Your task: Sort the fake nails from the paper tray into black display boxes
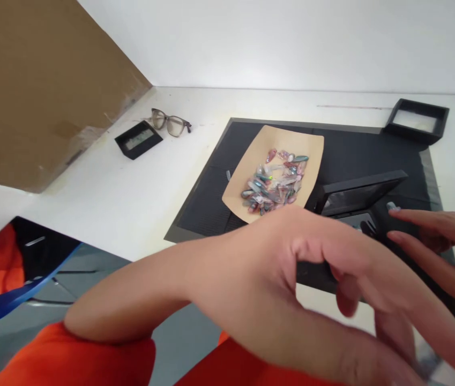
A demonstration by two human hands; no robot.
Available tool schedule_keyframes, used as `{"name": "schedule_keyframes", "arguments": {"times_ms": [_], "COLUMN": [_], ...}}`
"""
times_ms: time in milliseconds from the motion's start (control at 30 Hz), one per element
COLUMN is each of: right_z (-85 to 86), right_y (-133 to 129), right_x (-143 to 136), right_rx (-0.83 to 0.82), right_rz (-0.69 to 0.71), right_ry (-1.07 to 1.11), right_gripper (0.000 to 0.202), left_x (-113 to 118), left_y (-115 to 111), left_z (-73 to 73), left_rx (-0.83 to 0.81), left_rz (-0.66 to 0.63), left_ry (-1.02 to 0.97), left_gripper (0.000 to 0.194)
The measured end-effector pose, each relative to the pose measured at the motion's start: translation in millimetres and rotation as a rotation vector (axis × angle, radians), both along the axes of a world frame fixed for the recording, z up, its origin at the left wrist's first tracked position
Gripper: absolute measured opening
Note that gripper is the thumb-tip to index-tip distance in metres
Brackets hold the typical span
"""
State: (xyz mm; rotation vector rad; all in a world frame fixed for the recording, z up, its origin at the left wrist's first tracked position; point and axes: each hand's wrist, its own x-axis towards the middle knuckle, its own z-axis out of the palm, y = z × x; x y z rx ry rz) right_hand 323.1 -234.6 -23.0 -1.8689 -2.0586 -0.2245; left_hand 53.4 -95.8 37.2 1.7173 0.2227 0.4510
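Observation:
My left hand [311, 289] reaches across the foreground to the right, its fingers bent round towards the thumb. Their tips run to the lower right edge; a blurred clear, bluish thing [428, 359] shows between them, too indistinct to name. At the right edge my right hand [440, 241] has two fingers stretched out and apart. A small clear false nail [392, 206] is at the upper fingertip; whether it touches is unclear. Beside those fingers stands a black case [364, 190] with its lid raised, partly hidden by my left hand. Several false nails [277, 185] lie heaped on a tan paper tray [247, 161].
A dark mat [211, 187] lies under the tray on the white table [131, 209]. A black windowed box [416, 123] stands at the back right. Glasses [171, 123] and another black windowed box [139, 139] lie at the left, near a brown board [42, 80].

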Motion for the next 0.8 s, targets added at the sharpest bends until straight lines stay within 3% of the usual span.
{"name": "schedule_keyframes", "arguments": {"times_ms": [100,167,233,367,533,667,800], "right_z": [3.2,2.9,4.0,12.3,16.0,12.7,15.1], "right_y": [-4.4,-12.9,-21.7,-26.7,-17.3,-16.5,-16.4], "right_x": [2.6,11.4,18.6,7.3,-21.0,-23.5,-25.3], "right_rx": [0.042,0.11,0.025,-0.022,0.039,0.05,0.049], "right_rz": [0.008,0.035,0.244,0.296,0.286,0.25,0.289], "right_ry": [0.08,0.105,0.136,0.196,0.198,0.199,0.274], "right_gripper": [0.031,0.031,0.044,0.051,0.024,0.019,0.016], "left_x": [11.2,14.3,14.2,13.7,20.6,22.8,23.3], "left_y": [-8.3,-9.8,-10.5,-14.8,-22.2,-23.3,-21.3], "left_z": [-1.0,-11.6,-23.3,-35.7,-44.2,-49.1,-48.7], "left_rx": [-0.086,-0.091,-0.13,-0.243,-0.324,-0.393,-0.474], "left_rz": [-0.226,-0.26,-0.146,0.025,0.056,0.09,0.039], "left_ry": [-0.059,-0.103,-0.081,-0.075,-0.097,-0.07,-0.048], "left_gripper": [0.037,0.026,0.018,0.025,0.044,0.043,0.045]}}
